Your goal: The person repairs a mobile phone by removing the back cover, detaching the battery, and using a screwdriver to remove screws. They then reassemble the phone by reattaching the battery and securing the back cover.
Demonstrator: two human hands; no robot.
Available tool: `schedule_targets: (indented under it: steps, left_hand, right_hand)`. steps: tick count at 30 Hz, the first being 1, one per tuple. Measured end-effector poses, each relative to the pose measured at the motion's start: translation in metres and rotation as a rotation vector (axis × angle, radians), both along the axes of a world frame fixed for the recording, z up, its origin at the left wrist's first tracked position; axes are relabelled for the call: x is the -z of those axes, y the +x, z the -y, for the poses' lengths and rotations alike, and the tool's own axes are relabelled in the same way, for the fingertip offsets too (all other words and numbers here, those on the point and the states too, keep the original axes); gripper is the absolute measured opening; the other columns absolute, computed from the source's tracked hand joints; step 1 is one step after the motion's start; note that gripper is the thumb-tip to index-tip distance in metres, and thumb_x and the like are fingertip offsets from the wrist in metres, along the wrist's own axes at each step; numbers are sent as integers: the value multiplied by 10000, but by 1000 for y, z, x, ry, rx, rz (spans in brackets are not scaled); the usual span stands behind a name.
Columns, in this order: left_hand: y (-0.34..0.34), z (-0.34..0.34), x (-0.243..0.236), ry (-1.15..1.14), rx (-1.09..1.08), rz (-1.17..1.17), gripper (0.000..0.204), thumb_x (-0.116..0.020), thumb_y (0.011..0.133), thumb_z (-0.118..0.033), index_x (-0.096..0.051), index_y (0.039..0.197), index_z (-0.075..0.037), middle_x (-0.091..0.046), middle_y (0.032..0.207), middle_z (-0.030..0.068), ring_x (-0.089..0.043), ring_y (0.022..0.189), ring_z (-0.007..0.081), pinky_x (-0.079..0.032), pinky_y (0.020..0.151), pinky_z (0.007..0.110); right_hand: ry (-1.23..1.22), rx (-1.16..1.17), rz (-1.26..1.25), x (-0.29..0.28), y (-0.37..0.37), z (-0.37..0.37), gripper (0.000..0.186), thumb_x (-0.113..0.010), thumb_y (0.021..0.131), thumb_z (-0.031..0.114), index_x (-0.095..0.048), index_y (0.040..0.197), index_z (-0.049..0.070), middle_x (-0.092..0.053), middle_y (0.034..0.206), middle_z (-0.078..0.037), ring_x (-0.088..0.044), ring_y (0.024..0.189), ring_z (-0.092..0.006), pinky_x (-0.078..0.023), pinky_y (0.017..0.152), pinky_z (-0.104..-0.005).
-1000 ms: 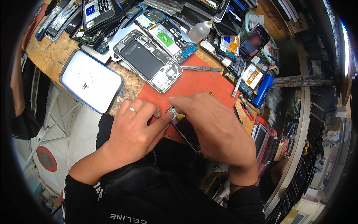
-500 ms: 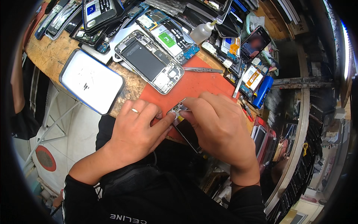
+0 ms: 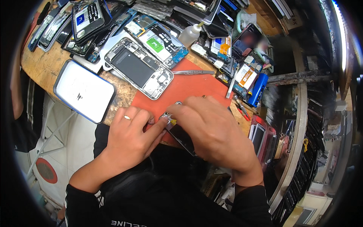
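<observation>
An opened phone [image 3: 181, 139] with a dark, flat face and small metal parts at its upper end lies slanted at the near edge of the red mat [image 3: 191, 87]. My left hand [image 3: 130, 132], with a ring on one finger, is closed at the phone's upper left corner, its fingertips on the metal parts. Over the phone's right side curls my right hand [image 3: 217, 132]. Its fingers are bent together near the same end, and whatever they pinch is hidden beneath them. Beyond both hands lies a larger opened phone [image 3: 138, 68], its black battery facing up.
Metal tweezers [image 3: 193, 72] rest on the mat. At the left is a white tray-like panel [image 3: 84, 90] with a blue edge. Phone parts, a white squeeze bottle [image 3: 190, 34] and a blue cylinder [image 3: 258, 90] crowd the bench's back and right.
The view has shifted, so the bench appears farther left. My right hand has turned over the phone's upper end and hides more of it. My left hand keeps its hold.
</observation>
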State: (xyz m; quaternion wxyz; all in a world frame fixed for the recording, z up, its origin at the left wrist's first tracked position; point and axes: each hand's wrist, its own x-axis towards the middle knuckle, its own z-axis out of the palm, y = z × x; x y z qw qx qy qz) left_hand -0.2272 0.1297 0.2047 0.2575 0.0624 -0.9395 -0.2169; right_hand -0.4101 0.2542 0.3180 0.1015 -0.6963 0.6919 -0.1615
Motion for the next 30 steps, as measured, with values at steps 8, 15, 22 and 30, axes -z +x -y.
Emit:
schedule_targets:
  steps: [8, 15, 22, 30]
  left_hand:
    - [0, 1, 0, 17, -6, -4, 378, -889, 843, -187, -843, 1215, -135, -571, 986, 20, -578, 924, 228, -433, 811, 390]
    - [1, 1, 2, 19, -15, -14, 352, -885, 846, -183, -846, 1193, -136, -565, 975, 16, -581, 913, 214, -433, 801, 388]
    - [-1, 0, 5, 25, -20, -32, 297, -880, 858, -182, -847, 1148, -129, -576, 990, 11, -585, 917, 209, -432, 786, 386]
    - [1, -1, 2, 52, -11, -27, 290, -879, 858, -174, -849, 1143, -127, -584, 1003, 13, -585, 924, 212, -433, 788, 387]
  right_hand:
    - [86, -25, -140, -4, 4, 5, 294, -779, 897, 70, -703, 1177, 22, -655, 957, -106, -676, 837, -321, -517, 747, -431]
    - [-6, 9, -71, 1, 6, 6, 269, -792, 919, 68, -713, 1170, 9, -662, 920, -109, -681, 820, -325, -531, 743, -451]
    - [63, 42, -64, -3, 5, 3, 314, -810, 920, 61, -727, 1221, 27, -683, 966, -119, -694, 843, -338, -546, 746, -456]
    - [42, 64, -55, -1, 4, 4, 416, -834, 905, 69, -710, 1300, 30, -664, 916, -110, -683, 808, -342, -530, 709, -466]
